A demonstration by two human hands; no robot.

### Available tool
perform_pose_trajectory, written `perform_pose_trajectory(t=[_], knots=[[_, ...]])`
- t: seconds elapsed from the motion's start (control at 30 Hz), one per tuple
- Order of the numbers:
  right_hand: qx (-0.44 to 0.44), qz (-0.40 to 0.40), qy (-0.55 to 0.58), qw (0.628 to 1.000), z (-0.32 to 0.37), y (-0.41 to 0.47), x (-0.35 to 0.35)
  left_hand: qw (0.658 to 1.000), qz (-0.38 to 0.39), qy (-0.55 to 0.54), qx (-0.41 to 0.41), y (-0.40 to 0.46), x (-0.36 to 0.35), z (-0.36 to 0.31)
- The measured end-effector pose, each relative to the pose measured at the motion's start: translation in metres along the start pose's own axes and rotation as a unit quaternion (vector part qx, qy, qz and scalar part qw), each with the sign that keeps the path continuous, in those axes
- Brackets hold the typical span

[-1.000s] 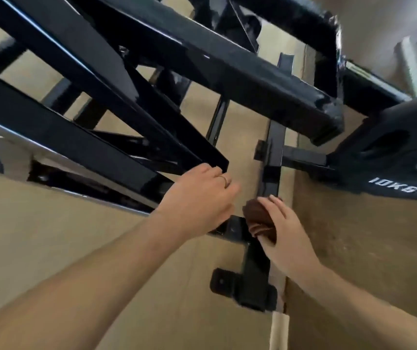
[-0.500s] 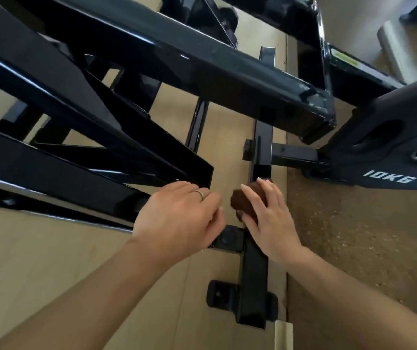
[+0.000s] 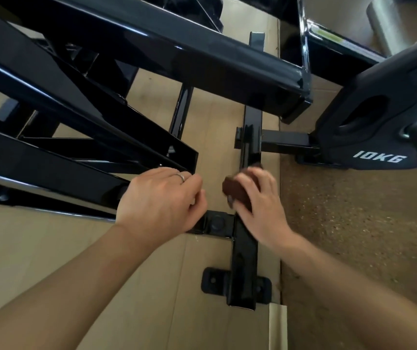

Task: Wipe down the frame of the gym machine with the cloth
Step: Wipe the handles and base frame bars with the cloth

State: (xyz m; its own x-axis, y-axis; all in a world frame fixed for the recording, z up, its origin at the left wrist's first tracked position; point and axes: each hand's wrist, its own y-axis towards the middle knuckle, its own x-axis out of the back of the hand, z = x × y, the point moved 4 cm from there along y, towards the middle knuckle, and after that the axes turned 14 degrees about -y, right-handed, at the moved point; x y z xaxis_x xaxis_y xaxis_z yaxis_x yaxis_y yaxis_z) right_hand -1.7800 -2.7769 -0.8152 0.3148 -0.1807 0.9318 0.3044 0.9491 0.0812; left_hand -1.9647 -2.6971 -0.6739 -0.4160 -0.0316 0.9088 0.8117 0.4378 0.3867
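We see the glossy black steel tube frame (image 3: 136, 54) of the gym machine spreading across the upper left, its low base rail (image 3: 249, 147) running along tan cardboard sheeting (image 3: 51, 248) laid on the floor. At right a black rubber weight plate marked 10KG (image 3: 369, 127) stands beside speckled brown flooring (image 3: 354, 223). Our right hand (image 3: 258, 205) holds a small folded dark-brown cloth (image 3: 236, 192), fingers over it, on the base rail. Our left hand (image 3: 162, 198), fingers loosely curled and holding nothing that we can see, rests at the end of a slanted frame bar, a thin silver ring (image 3: 181, 177) on one finger.
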Motion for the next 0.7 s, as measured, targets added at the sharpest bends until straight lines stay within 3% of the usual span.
perform_pose_trajectory(t=[0.17, 0.27, 0.5, 0.7], knots=[[0.031, -0.01, 0.043, 0.999, 0.025, -0.129, -0.014, 1.0, -0.011, 0.005, -0.004, 0.0, -0.001, 0.001], [0.085, -0.004, 0.027, 0.996, 0.023, -0.142, -0.018, 1.0, -0.014, 0.008, -0.012, -0.001, -0.003, 0.0], [0.102, 0.016, 0.031, 0.994, -0.01, -0.043, -0.004, 0.999, -0.028, 0.012, -0.015, -0.002, -0.003, 0.002], [-0.005, -0.013, 0.009, 1.0, -0.036, 0.091, 0.003, 0.999, -0.034, 0.007, -0.022, -0.003, -0.005, 0.003]])
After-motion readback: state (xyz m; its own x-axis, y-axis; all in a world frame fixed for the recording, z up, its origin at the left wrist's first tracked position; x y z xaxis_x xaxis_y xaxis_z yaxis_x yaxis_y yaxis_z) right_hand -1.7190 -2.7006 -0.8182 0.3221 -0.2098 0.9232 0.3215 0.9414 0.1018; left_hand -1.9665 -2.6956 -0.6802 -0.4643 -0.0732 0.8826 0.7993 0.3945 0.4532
